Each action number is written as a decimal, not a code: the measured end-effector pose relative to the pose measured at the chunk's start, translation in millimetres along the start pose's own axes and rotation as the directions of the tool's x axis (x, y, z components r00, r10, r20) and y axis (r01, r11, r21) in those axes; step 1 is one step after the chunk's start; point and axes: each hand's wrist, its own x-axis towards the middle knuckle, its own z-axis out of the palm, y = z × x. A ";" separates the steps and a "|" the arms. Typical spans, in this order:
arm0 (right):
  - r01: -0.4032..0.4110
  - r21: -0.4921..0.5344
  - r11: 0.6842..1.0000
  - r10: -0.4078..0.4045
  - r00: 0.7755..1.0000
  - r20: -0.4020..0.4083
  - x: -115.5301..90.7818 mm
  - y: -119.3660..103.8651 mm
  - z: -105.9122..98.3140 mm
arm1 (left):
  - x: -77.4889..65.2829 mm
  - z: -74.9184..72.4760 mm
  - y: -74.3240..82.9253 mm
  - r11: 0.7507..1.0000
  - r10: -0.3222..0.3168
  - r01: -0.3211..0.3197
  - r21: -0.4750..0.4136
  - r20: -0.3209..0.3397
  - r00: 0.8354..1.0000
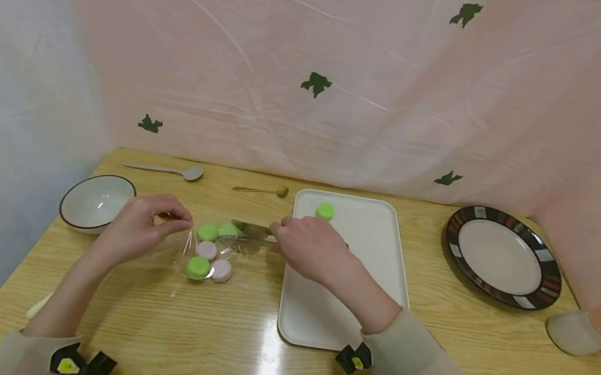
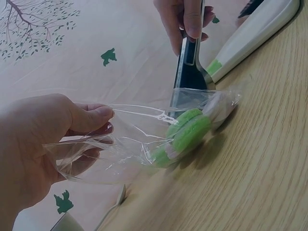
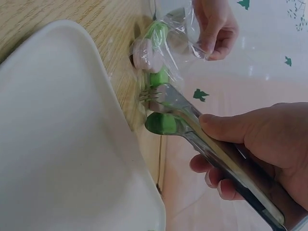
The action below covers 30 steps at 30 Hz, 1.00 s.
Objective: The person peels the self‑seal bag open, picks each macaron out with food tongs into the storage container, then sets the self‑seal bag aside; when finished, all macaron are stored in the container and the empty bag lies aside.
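Note:
My left hand (image 1: 146,224) pinches the edge of a clear plastic bag (image 2: 130,144) between thumb and fingers. Inside the bag lie several green and pale pink macarons (image 1: 198,268) on the table. From the right, my right hand (image 1: 314,248) grips metal serving tongs (image 3: 211,144), one end forked and the other spoon-shaped. The tongs' tips are parted at a green macaron at the bag's right end; whether they touch it I cannot tell. A single green macaron (image 1: 324,211) sits on the far part of a white tray (image 1: 341,315), beyond my right hand.
A white bowl (image 1: 95,203) with a dark rim stands left of my left hand. A spoon (image 1: 191,173) and a small golden spoon (image 1: 280,191) lie at the back. Rightward are a dark-rimmed plate (image 1: 499,259) and a jar with a pink lid (image 1: 583,328).

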 end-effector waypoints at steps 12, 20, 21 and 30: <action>0.009 -0.007 1.000 -0.009 1.000 -0.011 -0.8 4.1 2.1 | 0.7 -1.3 2.5 1.000 -0.028 0.028 0.007 0.015 1.000; 0.009 0.022 1.000 -0.009 1.000 0.006 -5.6 8.3 -0.1 | 0.5 -0.3 2.0 1.000 -0.016 0.016 -0.012 0.004 1.000; 0.007 0.027 1.000 -0.008 1.000 0.006 -7.2 8.8 -0.8 | 0.7 -0.1 1.9 1.000 -0.017 0.017 -0.014 0.004 1.000; -0.005 0.054 0.999 0.006 1.000 -0.018 -28.7 18.2 -7.8 | 1.2 1.1 3.9 0.999 -0.042 0.043 -0.010 0.014 0.999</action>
